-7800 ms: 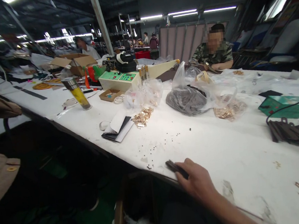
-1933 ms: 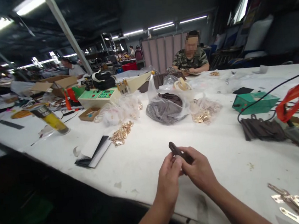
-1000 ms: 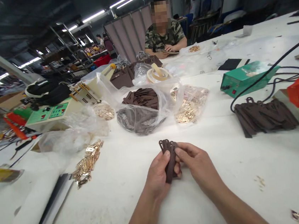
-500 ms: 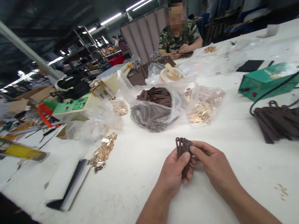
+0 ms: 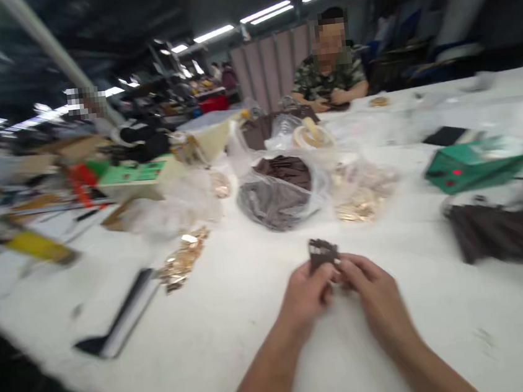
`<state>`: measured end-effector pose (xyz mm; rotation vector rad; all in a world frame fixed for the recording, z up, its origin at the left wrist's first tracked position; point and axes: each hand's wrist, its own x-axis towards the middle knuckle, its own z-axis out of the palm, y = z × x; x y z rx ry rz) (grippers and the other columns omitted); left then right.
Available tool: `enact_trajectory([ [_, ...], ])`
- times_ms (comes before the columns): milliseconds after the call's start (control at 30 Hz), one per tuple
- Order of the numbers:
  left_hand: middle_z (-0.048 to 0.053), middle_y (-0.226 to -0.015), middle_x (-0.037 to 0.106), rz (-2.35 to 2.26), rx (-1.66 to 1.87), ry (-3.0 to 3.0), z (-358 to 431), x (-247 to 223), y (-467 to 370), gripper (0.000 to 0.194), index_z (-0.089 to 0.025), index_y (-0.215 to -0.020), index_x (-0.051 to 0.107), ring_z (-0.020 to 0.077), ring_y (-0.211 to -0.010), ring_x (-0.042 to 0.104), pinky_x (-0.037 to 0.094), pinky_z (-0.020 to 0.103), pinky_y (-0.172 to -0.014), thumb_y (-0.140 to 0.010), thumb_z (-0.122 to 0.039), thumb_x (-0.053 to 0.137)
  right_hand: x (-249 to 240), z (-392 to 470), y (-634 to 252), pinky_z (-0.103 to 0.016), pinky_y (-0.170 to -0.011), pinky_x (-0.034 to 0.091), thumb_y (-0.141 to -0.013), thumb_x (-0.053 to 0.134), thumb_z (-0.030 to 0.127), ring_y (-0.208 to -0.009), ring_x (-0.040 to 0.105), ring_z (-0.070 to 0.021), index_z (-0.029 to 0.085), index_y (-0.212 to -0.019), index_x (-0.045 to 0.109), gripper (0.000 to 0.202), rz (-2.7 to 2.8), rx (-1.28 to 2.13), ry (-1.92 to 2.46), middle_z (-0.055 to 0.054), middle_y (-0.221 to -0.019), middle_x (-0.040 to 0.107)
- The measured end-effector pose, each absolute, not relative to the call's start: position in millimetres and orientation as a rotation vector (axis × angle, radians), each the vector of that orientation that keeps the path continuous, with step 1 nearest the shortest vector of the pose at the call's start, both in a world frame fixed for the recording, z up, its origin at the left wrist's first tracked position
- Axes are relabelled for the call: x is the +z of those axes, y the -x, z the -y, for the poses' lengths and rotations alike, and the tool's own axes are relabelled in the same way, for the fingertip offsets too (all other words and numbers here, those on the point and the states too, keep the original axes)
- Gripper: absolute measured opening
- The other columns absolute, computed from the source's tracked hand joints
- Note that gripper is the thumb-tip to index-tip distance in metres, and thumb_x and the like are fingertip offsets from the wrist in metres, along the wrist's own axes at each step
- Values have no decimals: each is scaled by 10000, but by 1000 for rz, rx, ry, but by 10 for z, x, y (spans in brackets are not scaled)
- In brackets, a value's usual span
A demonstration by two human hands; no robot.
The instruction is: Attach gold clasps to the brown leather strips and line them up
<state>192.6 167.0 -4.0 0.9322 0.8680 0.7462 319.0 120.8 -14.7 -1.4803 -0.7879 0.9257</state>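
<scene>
Above the white table, my left hand [image 5: 306, 291] is closed round a small bunch of dark brown leather straps [image 5: 322, 253], thumb in front. Their looped ends point up and are blurred by motion. My right hand [image 5: 368, 281] is closed too, thumb and fingers pinched at the bunch's right edge; the fingertips are partly hidden. Beyond my hands a clear plastic bag [image 5: 320, 183] holds many similar brown pieces [image 5: 282, 175]. A pile of gold metal pieces [image 5: 184, 259] lies to the left of my hands.
A bag of gold pieces [image 5: 360, 201] stands right of the brown ones. To the right are a green box-shaped device [image 5: 468, 167] with a cable and a stack of brown straps [image 5: 503, 230]. Black and white sheets [image 5: 128, 313] lie left. Another person [image 5: 331, 79] sits across the table.
The view has swung slightly left and is more blurred. My hands still hold the straps, whose fanned ends now look closer together. A red light now shows on the green device.
</scene>
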Motion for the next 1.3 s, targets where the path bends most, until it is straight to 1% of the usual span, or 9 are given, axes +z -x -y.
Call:
enact_trajectory([
  [133,-33,-557,537,-913,863,-963,-1829,-43,-1946,288,-142,-854,621,70,-440,405,257,148,-362,-809,-409,718,-69,-1310,-3104,-281,-785,544,-935,542,450,-818,675,-163,229,-1008,738,304,951,828,1413,11,-893,744],
  [267,-28,-562,528,-860,834,-969,-1932,-133,-2084,246,-148,-865,621,92,-475,432,295,144,-356,-818,-372,710,-165,-1365,-3189,-225,-737,535,-964,512,433,-725,657,-109,230,-974,731,298,965,759,1447,47,-839,723],
  [467,-31,-596,537,-876,793,-1017,-1822,-114,-2144,233,-159,-873,628,96,-491,457,321,149,-359,-807,-359,728,9,-1084,-3255,-219,-737,513,-919,597,358,-806,655,-128,214,-1092,706,250,987,584,1491,4,-953,708],
  [567,1,-747,616,-879,772,-1023,-1799,-122,-2144,261,-151,-915,650,86,-511,480,337,160,-369,-798,-365,742,209,-696,-3462,-215,-665,515,-886,646,308,-779,655,-121,218,-1063,706,208,1156,555,1548,-19,-983,688],
  [667,32,-852,653,-853,742,-1045,-1758,-131,-2146,275,-148,-932,656,85,-526,496,353,173,-388,-798,-371,746,325,-127,-3855,-266,-695,520,-898,637,304,-740,649,-130,242,-1032,705,162,1342,428,1803,-15,-961,682],
  [800,39,-826,648,-802,686,-1089,-1678,-148,-2168,268,-140,-892,658,92,-530,497,372,189,-411,-818,-388,728,143,558,-4342,-458,-970,474,-856,678,315,-1102,609,-280,244,-1142,672,295,1503,50,2190,-86,-1162,666],
  [967,43,-823,642,-764,673,-1131,-1603,-183,-2186,271,-137,-894,657,93,-538,491,372,195,-420,-836,-396,713,-388,874,-4270,-538,-1108,358,-910,614,357,-1386,389,-327,193,-1347,542,473,1457,-135,2235,-142,-1452,492],
  [1100,44,-830,639,-749,680,-1128,-1592,-182,-2169,278,-136,-895,653,93,-538,490,366,198,-418,-833,-400,714,-584,837,-4115,-568,-1093,343,-897,636,343,-1345,429,-335,206,-1286,590,416,1294,-188,2258,-134,-1396,545],
  [1300,45,-819,645,-740,656,-1120,-1563,-164,-2175,276,-137,-917,661,95,-542,494,371,200,-427,-828,-391,722,-435,675,-4080,-407,-942,475,-869,647,206,-1049,609,-241,240,-977,710,130,1083,40,2092,-67,-1079,693],
])
